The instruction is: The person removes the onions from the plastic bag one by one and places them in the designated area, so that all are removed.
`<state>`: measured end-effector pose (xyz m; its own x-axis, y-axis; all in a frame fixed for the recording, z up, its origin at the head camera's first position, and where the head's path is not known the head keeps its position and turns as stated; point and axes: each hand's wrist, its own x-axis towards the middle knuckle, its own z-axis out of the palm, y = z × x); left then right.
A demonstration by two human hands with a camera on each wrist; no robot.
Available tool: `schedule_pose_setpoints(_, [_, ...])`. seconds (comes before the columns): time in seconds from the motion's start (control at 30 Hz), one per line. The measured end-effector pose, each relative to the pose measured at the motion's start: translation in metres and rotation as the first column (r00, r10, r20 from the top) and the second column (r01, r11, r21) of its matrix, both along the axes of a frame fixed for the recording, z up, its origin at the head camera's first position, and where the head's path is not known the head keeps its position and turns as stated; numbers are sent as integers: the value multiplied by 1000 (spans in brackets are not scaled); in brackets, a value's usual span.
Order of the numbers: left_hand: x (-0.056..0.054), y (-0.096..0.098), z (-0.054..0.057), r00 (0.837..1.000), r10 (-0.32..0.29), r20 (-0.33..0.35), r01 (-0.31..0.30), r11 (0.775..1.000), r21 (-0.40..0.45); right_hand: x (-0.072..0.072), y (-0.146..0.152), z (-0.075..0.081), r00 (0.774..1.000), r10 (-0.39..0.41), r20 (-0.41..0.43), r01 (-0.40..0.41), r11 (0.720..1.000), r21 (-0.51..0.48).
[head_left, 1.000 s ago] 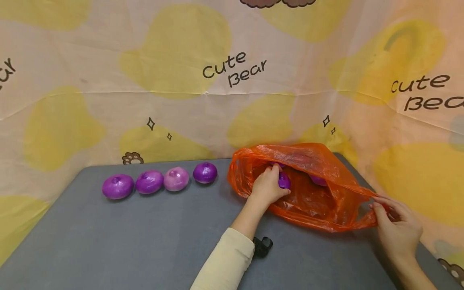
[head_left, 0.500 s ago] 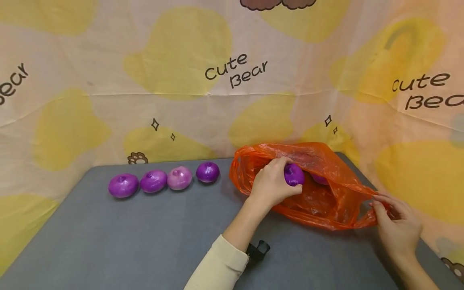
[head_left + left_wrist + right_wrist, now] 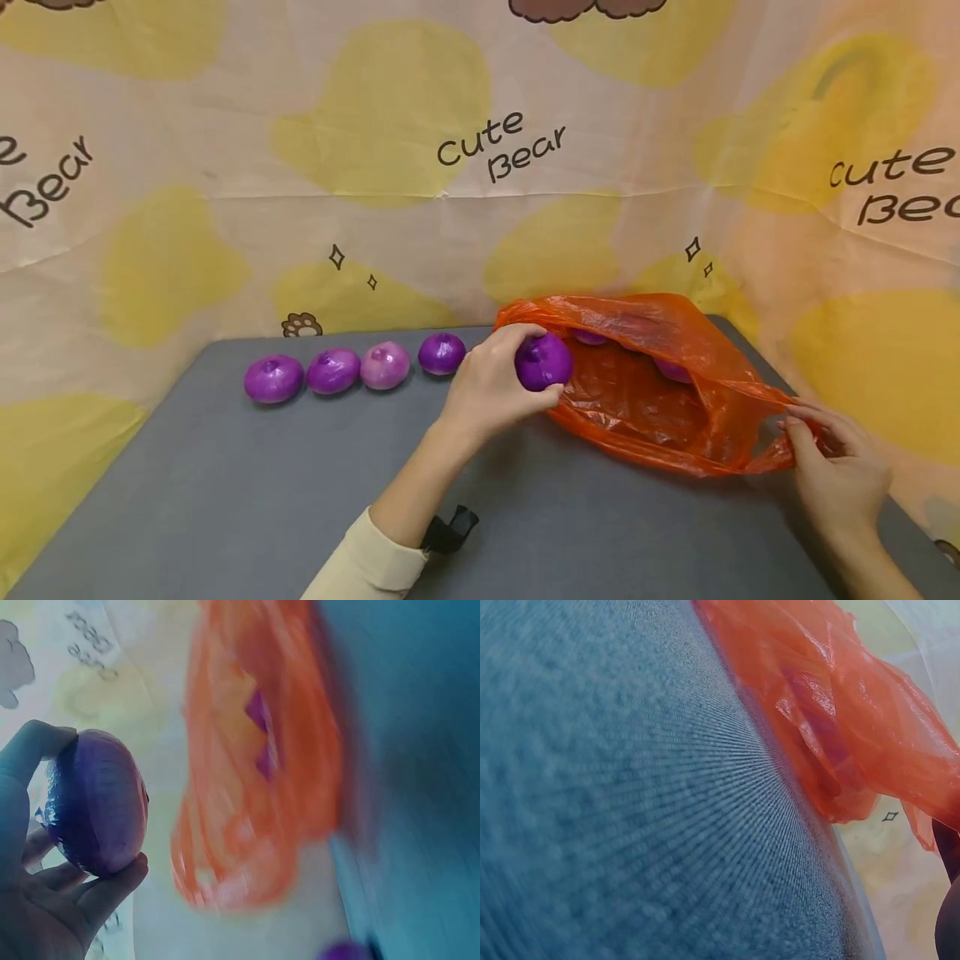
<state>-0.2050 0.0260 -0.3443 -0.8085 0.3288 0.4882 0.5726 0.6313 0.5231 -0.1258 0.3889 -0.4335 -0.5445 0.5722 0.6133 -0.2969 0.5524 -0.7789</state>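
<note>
My left hand (image 3: 480, 385) grips a glossy purple onion (image 3: 543, 362) between curled fingers and thumb, raised in front of the left end of an orange plastic bag (image 3: 637, 408). In the left wrist view the same onion (image 3: 101, 802) is seen side-on, apart from the bag. The bag lies on its side with its mouth facing me. Inside it, parts of two more onions show, one at the back (image 3: 590, 337) and one farther right (image 3: 672, 371), half covered by the film. My right hand (image 3: 843, 475) pinches the bag's handle at the right.
Several onions stand in a row left of the bag on the grey table (image 3: 300, 500), one of them a paler pink onion (image 3: 386, 366). A printed cloth wall (image 3: 390, 250) rises behind and at the right. A black strap (image 3: 452, 530) sits at my left wrist.
My left hand has taken hold of an onion in the bag and drawn it out toward the left. The right hand keeps its grip on the handle. The view has shifted slightly left.
</note>
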Motion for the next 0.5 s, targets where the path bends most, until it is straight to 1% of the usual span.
schedule_pose_setpoints(0.13, [2, -32, -7, 999, 43, 20, -44, 999, 6, -1, 3, 2, 1000, 16, 1, -16, 1000, 19])
schedule_pose_setpoints(0.27, [6, -59, -10, 996, 86, 40, -85, 996, -24, -1, 3, 2, 1000, 17, 8, -17, 1000, 16])
schedule_pose_setpoints(0.37, [10, -77, -11, 992, 118, 50, -116, 992, -39, -1, 2, 0, 1000, 8, 17, -8, 1000, 7])
schedule_pose_setpoints(0.5, [14, -99, -12, 989, 143, 37, -141, 988, -57, 1, 1, -1, 1000, -11, 23, 11, 1000, 8])
